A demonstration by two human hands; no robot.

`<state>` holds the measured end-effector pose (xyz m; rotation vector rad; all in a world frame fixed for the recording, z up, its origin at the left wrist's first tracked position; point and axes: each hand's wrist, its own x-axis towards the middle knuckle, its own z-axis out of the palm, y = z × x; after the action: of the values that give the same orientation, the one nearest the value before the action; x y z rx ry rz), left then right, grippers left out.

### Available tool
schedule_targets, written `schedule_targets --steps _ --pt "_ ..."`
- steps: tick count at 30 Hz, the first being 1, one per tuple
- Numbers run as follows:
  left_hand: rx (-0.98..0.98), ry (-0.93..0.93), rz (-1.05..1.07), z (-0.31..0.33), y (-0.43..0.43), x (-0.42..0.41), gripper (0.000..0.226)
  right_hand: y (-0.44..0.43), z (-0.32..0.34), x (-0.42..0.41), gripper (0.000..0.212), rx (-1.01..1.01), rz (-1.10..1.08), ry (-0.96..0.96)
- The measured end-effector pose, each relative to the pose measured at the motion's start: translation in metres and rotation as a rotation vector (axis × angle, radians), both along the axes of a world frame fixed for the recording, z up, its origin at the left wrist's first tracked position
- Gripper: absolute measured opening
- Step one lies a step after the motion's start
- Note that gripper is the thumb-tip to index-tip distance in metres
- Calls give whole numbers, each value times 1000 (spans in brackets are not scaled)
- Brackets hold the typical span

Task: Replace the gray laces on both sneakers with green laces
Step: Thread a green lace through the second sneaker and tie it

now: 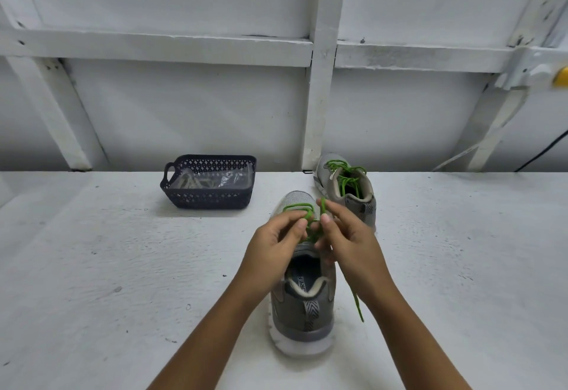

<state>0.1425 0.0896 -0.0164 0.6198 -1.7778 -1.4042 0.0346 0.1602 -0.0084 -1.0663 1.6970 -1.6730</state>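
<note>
- We see a gray sneaker (302,313) standing on the white table (107,266), right in front of the person. Its heel points at us and its toe points away.
- A green lace (296,207) runs through the front of this shoe.
- The left hand (273,248) is over the middle of the shoe. Its fingers are curled, and its thumb and first finger pinch a loop of the green lace.
- The right hand (350,242) is just beside the left one. Its thumb and fingers pinch another bit of the same lace, which sticks up above them.
- One loose end (358,306) of the lace hangs down on the right side of the shoe, under the right wrist.
- A second gray sneaker (365,202) stands farther back and to the right, near the wall. It has a green lace of its own (345,176) going all the way up.
- A dark basket (209,199) with little holes sits on the table to the left of the shoes, well apart from the hands.
- In the basket we see pale gray laces (190,180) and some clear plastic (230,179).
- Behind the table is a white wall (184,107) with white bars across it.
- At the far right edge we see a bit of something yellow (561,76) and a black cable (541,150).
</note>
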Motion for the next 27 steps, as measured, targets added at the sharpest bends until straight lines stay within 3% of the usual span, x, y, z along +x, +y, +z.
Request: schedule_targets --steps 8,15,20,25,27 --pt "-74 -94 -98 1 -11 9 41 -4 -3 -5 42 96 46 216" --pt "61 -49 -207 1 -16 12 17 -4 -6 -9 21 81 70 184" --pt "143 -59 -154 4 -16 8 42 -1 -3 -11 29 70 150 323" --pt "114 -22 -72 2 -15 5 9 1 -3 -14 17 73 185 367" --pt "120 9 -19 -1 -15 3 10 1 -3 -13 12 51 154 324"
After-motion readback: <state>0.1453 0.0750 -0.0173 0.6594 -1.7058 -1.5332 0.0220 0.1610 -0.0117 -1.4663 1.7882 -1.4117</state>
